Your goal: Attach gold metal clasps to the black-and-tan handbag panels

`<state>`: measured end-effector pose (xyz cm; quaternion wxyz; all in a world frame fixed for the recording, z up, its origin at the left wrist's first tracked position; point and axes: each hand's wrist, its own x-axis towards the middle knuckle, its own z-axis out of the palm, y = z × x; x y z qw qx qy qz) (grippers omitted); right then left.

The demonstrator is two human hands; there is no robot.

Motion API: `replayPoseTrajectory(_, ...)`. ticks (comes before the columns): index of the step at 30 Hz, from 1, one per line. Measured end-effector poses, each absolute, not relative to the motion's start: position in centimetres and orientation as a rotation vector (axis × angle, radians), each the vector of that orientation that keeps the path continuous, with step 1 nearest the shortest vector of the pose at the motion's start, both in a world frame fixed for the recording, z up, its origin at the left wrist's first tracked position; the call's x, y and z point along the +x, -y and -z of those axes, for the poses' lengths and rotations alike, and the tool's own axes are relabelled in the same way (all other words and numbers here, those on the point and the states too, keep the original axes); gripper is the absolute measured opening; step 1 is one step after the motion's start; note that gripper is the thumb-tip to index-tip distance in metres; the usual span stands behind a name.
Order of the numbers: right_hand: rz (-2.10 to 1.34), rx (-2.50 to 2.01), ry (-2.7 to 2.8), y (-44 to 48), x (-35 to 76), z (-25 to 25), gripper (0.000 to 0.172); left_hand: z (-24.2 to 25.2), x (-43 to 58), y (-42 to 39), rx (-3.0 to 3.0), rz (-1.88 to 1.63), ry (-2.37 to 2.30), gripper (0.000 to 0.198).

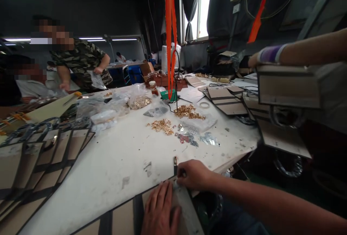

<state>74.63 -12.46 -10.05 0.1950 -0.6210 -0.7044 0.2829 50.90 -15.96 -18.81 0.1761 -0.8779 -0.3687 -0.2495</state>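
My left hand [159,209] lies flat with its fingers stretched out on a beige panel with dark trim [121,218] at the near edge of the white table [114,162]. My right hand [193,174] is closed in a pinch beside it, gripping a small metal clasp [175,162] that sticks up at the panel's top edge. Loose heaps of gold metal fittings [162,125] lie further out on the table, untouched.
Several beige panels with dark trim [40,155] fan out at the left. More panels [227,101] lie stacked at the right. Another person's arm [298,50] reaches over a grey box [287,86] at the right. People stand at the far left. Orange straps [170,29] hang over the table.
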Motion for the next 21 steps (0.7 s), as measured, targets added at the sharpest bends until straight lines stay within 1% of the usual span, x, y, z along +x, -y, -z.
replayPoseTrajectory(2,-0.829,-1.65,1.766,11.1,76.4,9.9,0.017,18.8,50.9,15.9,-2.499,0.707,1.052,0.072)
replayPoseTrajectory(5,-0.709,-1.433,1.433,9.2,79.5,10.1,0.031,18.9,50.8,15.7,-2.502,0.72,1.038,0.076)
replayPoseTrajectory(7,-0.648,-1.382,1.258,8.7,81.1,10.7,0.039,19.0,50.7,15.6,-2.505,0.717,1.03,0.078)
replayPoseTrajectory(10,-0.77,-1.422,1.102,9.2,82.2,11.5,0.045,19.1,50.8,15.5,-2.521,0.698,1.038,0.08)
replayPoseTrajectory(12,-0.856,-1.471,1.12,9.4,82.4,11.5,0.041,19.1,50.8,15.5,-2.533,0.693,1.041,0.08)
replayPoseTrajectory(13,-0.835,-1.54,1.177,9.3,82.6,11.4,0.037,19.1,50.9,15.5,-2.537,0.695,1.04,0.079)
replayPoseTrajectory(17,-0.55,-1.948,1.492,7.3,84.0,10.9,0.022,19.1,50.8,15.4,-2.532,0.697,1.029,0.078)
replayPoseTrajectory(19,-0.513,-2.062,1.586,6.0,84.9,11.1,0.018,19.1,50.8,15.3,-2.514,0.703,1.021,0.078)
replayPoseTrajectory(21,-0.503,-2.134,1.633,5.0,85.4,11.6,0.018,19.1,50.8,15.2,-2.503,0.708,1.013,0.078)
